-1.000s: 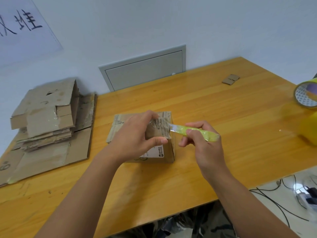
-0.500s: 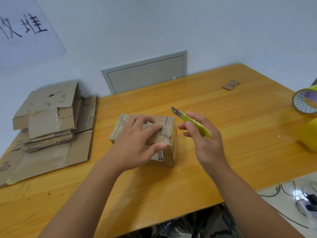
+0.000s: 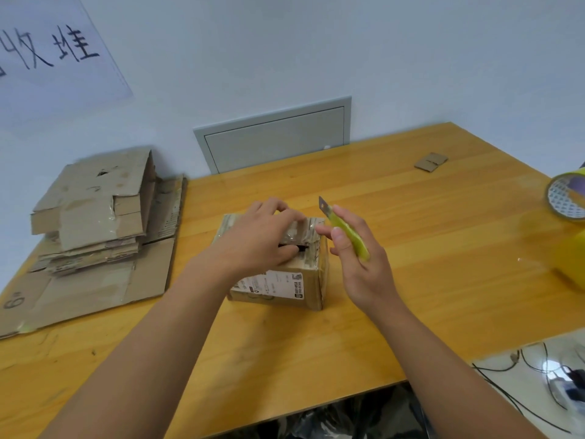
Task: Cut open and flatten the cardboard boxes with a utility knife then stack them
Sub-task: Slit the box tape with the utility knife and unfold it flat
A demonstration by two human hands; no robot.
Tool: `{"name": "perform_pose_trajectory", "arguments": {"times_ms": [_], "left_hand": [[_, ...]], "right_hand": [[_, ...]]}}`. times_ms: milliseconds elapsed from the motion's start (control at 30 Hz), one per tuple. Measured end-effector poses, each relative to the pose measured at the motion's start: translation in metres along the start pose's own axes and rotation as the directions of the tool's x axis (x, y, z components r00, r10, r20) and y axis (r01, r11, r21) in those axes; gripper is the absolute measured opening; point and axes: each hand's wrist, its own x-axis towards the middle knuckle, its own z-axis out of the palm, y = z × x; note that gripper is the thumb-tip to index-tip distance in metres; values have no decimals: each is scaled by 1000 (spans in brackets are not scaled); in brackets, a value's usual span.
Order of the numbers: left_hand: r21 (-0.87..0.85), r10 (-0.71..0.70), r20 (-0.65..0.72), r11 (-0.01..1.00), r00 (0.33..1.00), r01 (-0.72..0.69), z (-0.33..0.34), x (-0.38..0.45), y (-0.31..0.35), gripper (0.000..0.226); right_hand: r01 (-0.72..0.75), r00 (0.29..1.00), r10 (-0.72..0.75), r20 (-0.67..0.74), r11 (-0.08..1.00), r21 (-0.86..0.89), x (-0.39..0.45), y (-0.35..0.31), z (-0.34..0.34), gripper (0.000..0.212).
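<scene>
I read handwritten "收" and "堆" on the wall sign (image 3: 57, 49), a "6" marked on the flattened cardboard sheet (image 3: 14, 301), and the box's shipping label (image 3: 275, 285) print too small to read.

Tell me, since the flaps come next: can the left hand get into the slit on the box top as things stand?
Probably yes. The left hand already rests on the cardboard box, its thumb at the dark slit. The right hand holds the utility knife clear, beside the box.

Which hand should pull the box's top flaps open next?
Left. The left hand already lies on the box beside the dark gap in its top; the right hand is occupied gripping the utility knife.
</scene>
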Motion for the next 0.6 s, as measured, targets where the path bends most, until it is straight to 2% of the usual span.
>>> {"name": "perform_pose_trajectory", "arguments": {"times_ms": [133, 267, 433, 600], "left_hand": [[69, 43, -51, 997, 998, -40, 3, 4, 8, 46], [121, 56, -94, 992, 994, -44, 6, 1, 8, 47], [39, 68, -135, 997, 989, -63, 10, -5, 4, 39], [-69, 33, -169, 997, 985, -46, 16, -6, -1, 38]], "right_hand": [[-30, 999, 31, -21, 997, 68, 3, -5, 2, 30], [-60, 997, 70, -31, 965, 256, 7, -7, -2, 18], [-99, 972, 180, -149, 895, 434, 16, -16, -26, 8], [-229, 959, 279, -42, 857, 461, 20, -14, -32, 7]]}}
